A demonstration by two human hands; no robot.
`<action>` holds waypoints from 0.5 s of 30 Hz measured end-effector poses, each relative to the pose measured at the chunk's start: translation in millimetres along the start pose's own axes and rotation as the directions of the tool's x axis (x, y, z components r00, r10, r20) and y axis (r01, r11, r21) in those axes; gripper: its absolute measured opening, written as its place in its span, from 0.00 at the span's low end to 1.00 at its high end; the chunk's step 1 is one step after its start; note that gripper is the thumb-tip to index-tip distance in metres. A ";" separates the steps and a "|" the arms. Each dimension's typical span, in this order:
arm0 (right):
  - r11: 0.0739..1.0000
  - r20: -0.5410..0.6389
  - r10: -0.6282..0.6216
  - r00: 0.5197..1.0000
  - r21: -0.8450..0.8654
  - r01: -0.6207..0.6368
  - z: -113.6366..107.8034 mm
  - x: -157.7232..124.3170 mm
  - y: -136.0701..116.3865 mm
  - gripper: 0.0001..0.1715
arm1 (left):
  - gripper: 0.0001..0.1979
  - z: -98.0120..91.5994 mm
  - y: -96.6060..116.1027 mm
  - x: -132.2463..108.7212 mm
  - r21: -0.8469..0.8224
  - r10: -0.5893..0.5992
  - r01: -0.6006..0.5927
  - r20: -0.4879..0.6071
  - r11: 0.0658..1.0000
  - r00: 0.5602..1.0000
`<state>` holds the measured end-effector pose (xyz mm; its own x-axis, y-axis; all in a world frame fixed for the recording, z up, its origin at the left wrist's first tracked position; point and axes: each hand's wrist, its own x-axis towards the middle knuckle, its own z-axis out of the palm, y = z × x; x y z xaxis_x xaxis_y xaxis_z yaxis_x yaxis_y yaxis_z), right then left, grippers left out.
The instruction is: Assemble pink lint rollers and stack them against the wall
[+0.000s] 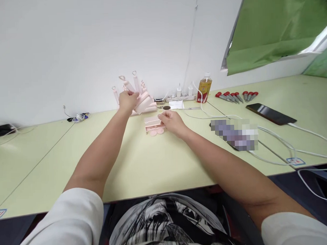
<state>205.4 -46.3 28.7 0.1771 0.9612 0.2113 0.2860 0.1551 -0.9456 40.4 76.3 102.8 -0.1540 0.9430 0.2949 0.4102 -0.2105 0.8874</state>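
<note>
A small pink box point(155, 127) stands on the table in front of me, with rounded pink flaps along its near side. My right hand point(173, 123) pinches the box's right end between thumb and fingers. Farther back and to the left, my left hand point(128, 101) is closed at a pile of pink pieces by the wall. A slim pink tube with a heart-shaped loop on top point(128, 86) slants down to its fingers; what they grip is partly hidden. More heart-topped tubes point(136, 82) and pink cartons point(144, 102) crowd around this hand.
Behind my right hand are a round dark-topped container point(166, 108), white paper point(176, 105) and a power strip point(181, 98). A drink bottle point(204, 88), several red-handled tools point(229, 96), a phone point(271, 113) and white cables point(276, 140) lie to the right.
</note>
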 end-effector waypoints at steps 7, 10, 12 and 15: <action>0.861 0.266 0.010 0.964 0.488 -0.144 20.4 -25.0 -14.4 0.36 | 0.18 -48.3 9.0 -95.1 -0.375 0.071 0.035 0.264 0.926 0.962; 0.712 0.310 -0.018 0.950 0.672 -0.206 26.9 -34.2 -19.6 0.27 | 0.15 -51.2 -0.7 -119.9 -0.218 0.260 -0.206 0.260 0.954 0.930; 0.627 0.296 0.014 0.955 0.741 -0.239 29.2 -37.8 -22.0 0.23 | 0.13 -50.9 -9.4 -124.5 -0.113 0.430 -0.416 0.174 0.902 0.886; 0.565 0.421 0.060 0.905 0.733 -0.379 28.1 -39.8 -24.9 0.25 | 0.09 -49.8 -22.3 -125.1 0.022 0.670 -0.682 0.162 0.731 0.724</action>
<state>164.8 -82.0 36.9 -0.2195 0.9751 0.0304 -0.5958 -0.1093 -0.7957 5.7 -49.8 63.7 0.3094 0.5835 0.7508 0.4248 -0.7912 0.4399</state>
